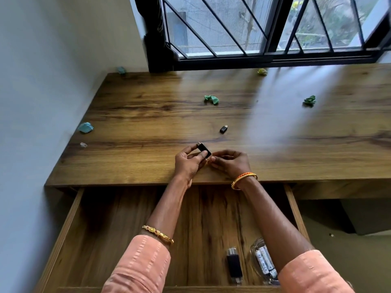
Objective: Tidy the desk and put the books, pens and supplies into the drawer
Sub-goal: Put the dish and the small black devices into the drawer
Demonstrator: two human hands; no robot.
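Nearest the head camera, at six o'clock, the pulled-out wooden drawer [131,240] already holds a black rectangular flash drive [234,265] and, just beside it toward three o'clock, a clear glass dish of white batteries [263,263].

Above the drawer's inner end, over the near edge of the brown wood-grain desk [296,144], the left hand [188,163] pinches a small black rectangular adapter [204,150] between thumb and fingers. Its long axis runs from ten o'clock, where the metal plug points, to four o'clock. The right hand [229,163] sits just beside it with fingertips curled toward the adapter's lower end; whether they touch it I cannot tell.

A second small black adapter [223,129] lies on the desk at twelve o'clock from the hands, likely slightly nearer the right one. The drawer lies straight back at six o'clock.
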